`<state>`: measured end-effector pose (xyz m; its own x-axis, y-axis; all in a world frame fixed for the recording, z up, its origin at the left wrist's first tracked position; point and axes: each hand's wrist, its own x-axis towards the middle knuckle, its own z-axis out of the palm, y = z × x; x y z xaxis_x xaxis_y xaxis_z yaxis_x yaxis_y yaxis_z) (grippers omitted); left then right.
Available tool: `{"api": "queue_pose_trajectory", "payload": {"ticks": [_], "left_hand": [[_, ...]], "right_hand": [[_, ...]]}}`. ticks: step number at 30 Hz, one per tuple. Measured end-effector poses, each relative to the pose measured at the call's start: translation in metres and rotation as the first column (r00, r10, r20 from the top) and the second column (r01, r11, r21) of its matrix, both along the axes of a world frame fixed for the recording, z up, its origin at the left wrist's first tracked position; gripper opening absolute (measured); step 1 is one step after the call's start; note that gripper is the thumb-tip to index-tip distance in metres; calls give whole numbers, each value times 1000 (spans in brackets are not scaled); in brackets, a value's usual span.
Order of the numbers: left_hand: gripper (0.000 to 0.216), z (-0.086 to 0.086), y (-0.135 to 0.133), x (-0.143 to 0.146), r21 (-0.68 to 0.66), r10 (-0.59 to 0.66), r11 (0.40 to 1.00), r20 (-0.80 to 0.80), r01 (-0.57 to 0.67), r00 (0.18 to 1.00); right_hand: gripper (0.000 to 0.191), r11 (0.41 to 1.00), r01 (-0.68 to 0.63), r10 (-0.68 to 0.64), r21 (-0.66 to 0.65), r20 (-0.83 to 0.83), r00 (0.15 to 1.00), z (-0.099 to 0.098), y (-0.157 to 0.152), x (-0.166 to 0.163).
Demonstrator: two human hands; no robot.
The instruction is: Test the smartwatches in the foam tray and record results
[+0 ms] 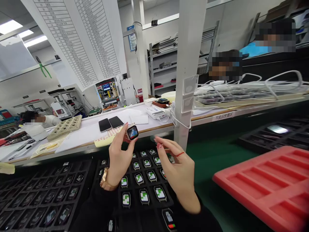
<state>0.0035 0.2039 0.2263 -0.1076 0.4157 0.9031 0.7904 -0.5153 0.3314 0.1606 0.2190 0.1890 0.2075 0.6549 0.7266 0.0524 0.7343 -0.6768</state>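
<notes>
My left hand (120,158) pinches a strapless smartwatch (132,132) by its edges, thumb below and fingers above. Its lit screen faces me and shows a coloured picture. To the right, apart from the watch, my right hand (177,164) is closed, thumb and fingertips drawn together; whatever they may hold is too small to make out. Below both hands lies a black tray (135,216) with several watches in its pockets. Many, such as one watch (144,196), have screens lit in white and green blocks. Another watch (169,219) at the front shows a red and green mark.
On the left stands another black tray (80,180) of dark-screened watches. A red slotted tray (243,172) is at the right. Two phones (104,125) and a white device (155,112) lie on the shelf (89,140). A white post (189,42) rises behind my right hand.
</notes>
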Motion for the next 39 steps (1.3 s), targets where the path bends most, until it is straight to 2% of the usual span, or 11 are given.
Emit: {"api": "queue_pose_trajectory", "payload": {"ticks": [7,31,35,39], "left_hand": [[54,3,0,-9,-29,20,999,44,-18,999],[54,2,-8,-16,-41,58,998,34,-57,998],[53,3,-10,-17,-75,25,997,93,-18,995],[50,5,-10,-19,-138,-70,985,233,105,970]], "right_hand": [[20,1000,-20,20,10,8,1000,-2,1,1],[18,998,-64,64,-8,4,998,-2,-4,-2],[19,998,-60,60,-8,11,998,-3,-2,-3],[19,998,-66,66,-10,6,998,-3,-2,-3]]}}
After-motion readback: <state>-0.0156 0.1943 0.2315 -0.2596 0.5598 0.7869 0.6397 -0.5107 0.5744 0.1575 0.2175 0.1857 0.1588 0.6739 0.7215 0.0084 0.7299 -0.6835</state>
